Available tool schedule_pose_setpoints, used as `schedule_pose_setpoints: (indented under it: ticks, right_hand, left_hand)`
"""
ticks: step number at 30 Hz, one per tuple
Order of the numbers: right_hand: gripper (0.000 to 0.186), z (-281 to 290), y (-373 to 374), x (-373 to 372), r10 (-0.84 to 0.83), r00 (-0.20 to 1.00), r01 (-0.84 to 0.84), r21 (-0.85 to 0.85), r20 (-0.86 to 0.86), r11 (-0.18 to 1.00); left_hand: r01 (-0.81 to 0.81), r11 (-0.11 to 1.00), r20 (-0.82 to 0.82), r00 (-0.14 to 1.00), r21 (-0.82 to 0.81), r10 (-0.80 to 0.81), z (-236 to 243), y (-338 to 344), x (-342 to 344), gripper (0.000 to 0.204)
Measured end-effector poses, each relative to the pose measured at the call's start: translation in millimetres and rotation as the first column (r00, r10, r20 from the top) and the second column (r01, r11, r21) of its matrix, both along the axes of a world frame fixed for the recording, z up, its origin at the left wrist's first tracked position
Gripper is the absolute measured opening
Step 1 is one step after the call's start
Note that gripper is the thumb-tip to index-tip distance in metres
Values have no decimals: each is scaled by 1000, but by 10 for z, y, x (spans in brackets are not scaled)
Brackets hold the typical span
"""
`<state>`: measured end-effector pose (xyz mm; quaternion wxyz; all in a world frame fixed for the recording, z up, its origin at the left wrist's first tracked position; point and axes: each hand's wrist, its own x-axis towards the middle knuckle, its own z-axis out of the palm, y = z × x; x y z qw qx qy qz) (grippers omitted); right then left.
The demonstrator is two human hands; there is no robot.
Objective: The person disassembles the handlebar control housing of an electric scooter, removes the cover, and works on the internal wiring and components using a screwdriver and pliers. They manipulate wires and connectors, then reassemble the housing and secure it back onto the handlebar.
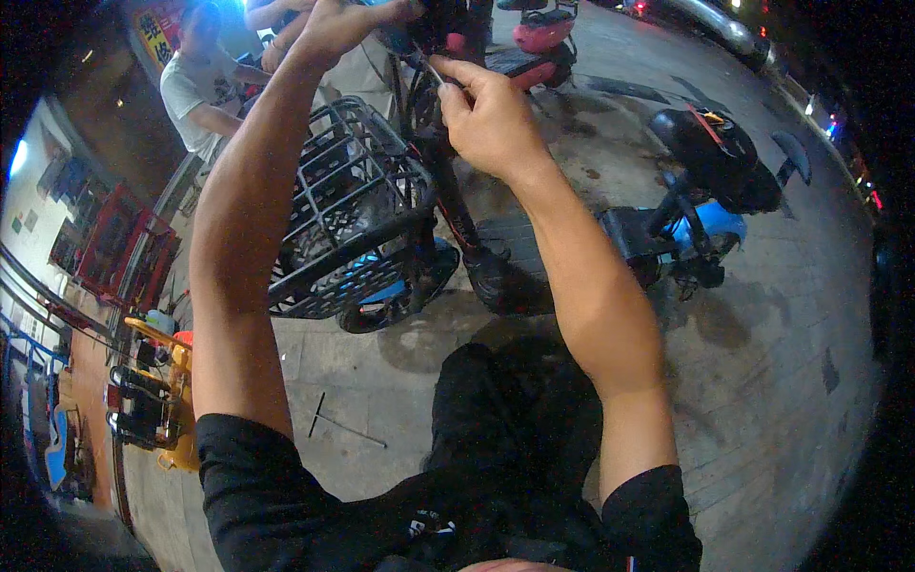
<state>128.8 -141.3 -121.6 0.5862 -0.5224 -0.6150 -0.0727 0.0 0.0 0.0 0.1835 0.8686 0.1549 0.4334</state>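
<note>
My left hand point(355, 24) reaches to the dark handlebar assembly point(400, 40) of an electric scooter at the top edge; its thumb stretches rightward, but its other fingers are hidden. My right hand point(481, 114) is closed on a thin metal tool point(432, 71) angled up toward that assembly, just below and right of my left hand. Beneath both hands are the scooter's black wire basket point(345, 224), its upright column point(453, 214) and dark footboard point(512, 262). The blue rear body point(710, 232) and black seat point(720, 157) extend to the right.
A person point(191, 100) in a white shirt and another person point(272, 19) are at upper left. A pink scooter point(541, 33) stands behind. Red shelving point(119, 253) and a yellow machine point(176, 400) line the left. A T-handled tool point(348, 427) lies on the pavement near my legs.
</note>
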Motion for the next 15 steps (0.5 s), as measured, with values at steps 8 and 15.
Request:
schedule_pose_setpoints:
  ticks: [8,15]
  right_hand:
    - [35,99,-69,62,436,475,-664,14,-765,748]
    - [35,-10,137,107,212,966,-227,-95,-148,969]
  left_hand:
    - [168,982,34,986,-88,-165,58,68,-15,94]
    - [57,998,-86,995,-21,-58,97,77,-53,93]
